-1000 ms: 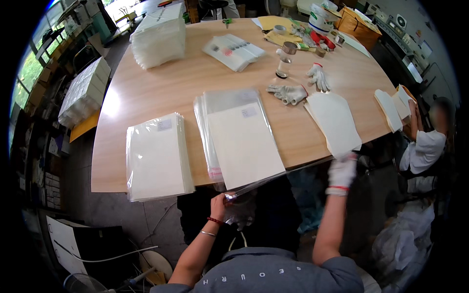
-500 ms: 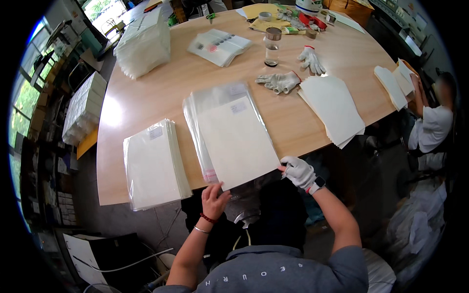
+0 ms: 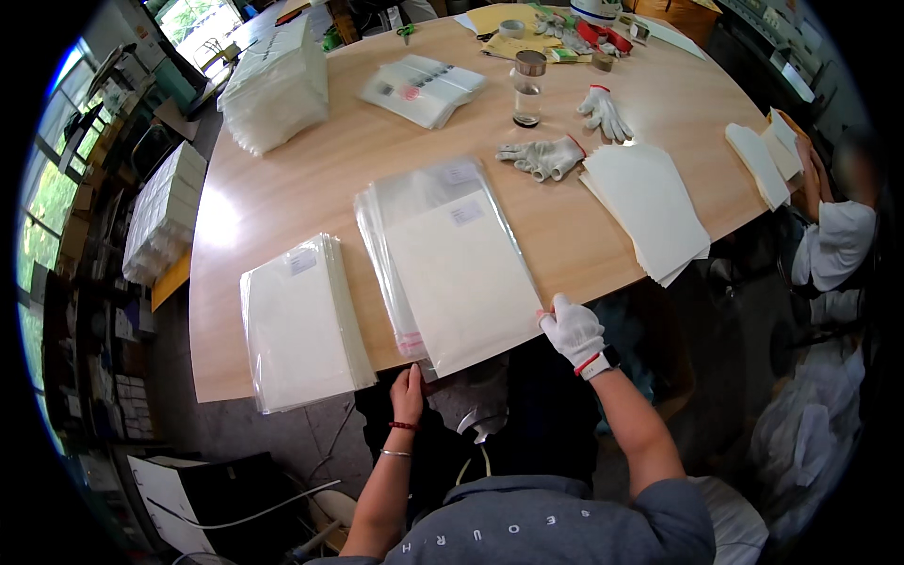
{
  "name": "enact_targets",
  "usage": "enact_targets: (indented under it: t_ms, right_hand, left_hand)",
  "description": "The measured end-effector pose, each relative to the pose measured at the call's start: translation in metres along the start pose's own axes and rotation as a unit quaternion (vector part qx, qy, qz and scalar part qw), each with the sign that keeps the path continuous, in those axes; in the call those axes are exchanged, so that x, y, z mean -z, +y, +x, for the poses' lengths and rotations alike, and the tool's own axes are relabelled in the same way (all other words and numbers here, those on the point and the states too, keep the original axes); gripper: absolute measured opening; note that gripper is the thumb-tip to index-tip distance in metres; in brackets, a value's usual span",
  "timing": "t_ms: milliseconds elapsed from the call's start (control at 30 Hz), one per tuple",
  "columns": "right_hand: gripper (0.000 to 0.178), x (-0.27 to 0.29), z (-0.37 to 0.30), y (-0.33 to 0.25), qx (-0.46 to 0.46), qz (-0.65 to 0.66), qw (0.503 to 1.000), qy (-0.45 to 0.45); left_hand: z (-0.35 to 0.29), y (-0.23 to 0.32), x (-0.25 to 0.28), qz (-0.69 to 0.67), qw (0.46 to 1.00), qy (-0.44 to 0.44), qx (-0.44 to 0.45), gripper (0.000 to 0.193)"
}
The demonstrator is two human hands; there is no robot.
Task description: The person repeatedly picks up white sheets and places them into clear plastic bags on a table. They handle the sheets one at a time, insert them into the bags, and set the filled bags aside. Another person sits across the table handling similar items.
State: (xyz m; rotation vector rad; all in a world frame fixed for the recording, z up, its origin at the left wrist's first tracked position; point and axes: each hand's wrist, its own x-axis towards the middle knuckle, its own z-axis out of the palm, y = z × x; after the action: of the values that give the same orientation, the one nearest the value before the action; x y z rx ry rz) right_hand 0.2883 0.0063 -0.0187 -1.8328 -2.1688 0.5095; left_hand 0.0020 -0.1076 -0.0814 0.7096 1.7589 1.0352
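Note:
A large white sheet [image 3: 471,292] with a small label near its top lies on a stack of clear plastic bags [image 3: 379,254], at the table edge in front of me. The sheet appears to be inside the top bag; its lower end juts past the edge. My left hand [image 3: 407,395], bare, is closed just below the stack's lower left corner, pinching what looks like the bag's clear flap. My right hand [image 3: 574,331], in a white glove, is closed on the sheet's lower right corner. Left of these is a pile of bagged white sheets [image 3: 303,320].
A fanned stack of white sheets [image 3: 650,212] lies to the right, with two loose work gloves [image 3: 543,158] [image 3: 604,114] and a clear jar [image 3: 527,89] beyond. Bundled plastic bags [image 3: 275,94] stand far left. Another person [image 3: 838,245] handles paper at the right edge.
My left hand has dropped slightly from the sheet's corner, its fingers drawing together. My right hand still grips the other corner, its wrist turned a little.

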Motion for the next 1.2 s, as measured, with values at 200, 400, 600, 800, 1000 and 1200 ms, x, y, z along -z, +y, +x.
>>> enact_targets:
  t_ms: [200,400,600,800,1000,1200]
  right_hand:
    - [0.030,-0.012,-0.024,0.005,-0.081,0.444,0.888,-0.088]
    - [0.031,-0.045,-0.032,-0.056,0.024,0.410,0.907,-0.097]
    - [0.021,-0.080,0.004,-0.207,0.280,0.414,0.864,-0.054]
    - [0.023,-0.099,0.005,-0.255,0.290,0.271,0.903,-0.165]
    - [0.018,-0.084,0.009,-0.153,0.245,0.439,0.863,-0.048]
    - [0.012,0.025,0.000,0.063,-0.180,0.588,0.748,0.251]
  left_hand:
    - [-0.022,0.041,-0.005,-0.191,0.972,-0.131,0.042,0.026]
    - [-0.046,0.075,0.083,-0.094,0.974,-0.124,-0.167,0.019]
    - [-0.016,0.045,0.252,-0.034,0.974,0.051,-0.220,0.027]
    - [0.014,-0.008,0.285,0.204,0.951,0.154,-0.172,0.065]
    - [0.006,0.032,0.247,0.597,0.716,0.350,-0.092,0.072]
    - [0.013,0.078,0.190,0.470,0.760,0.300,-0.335,0.049]
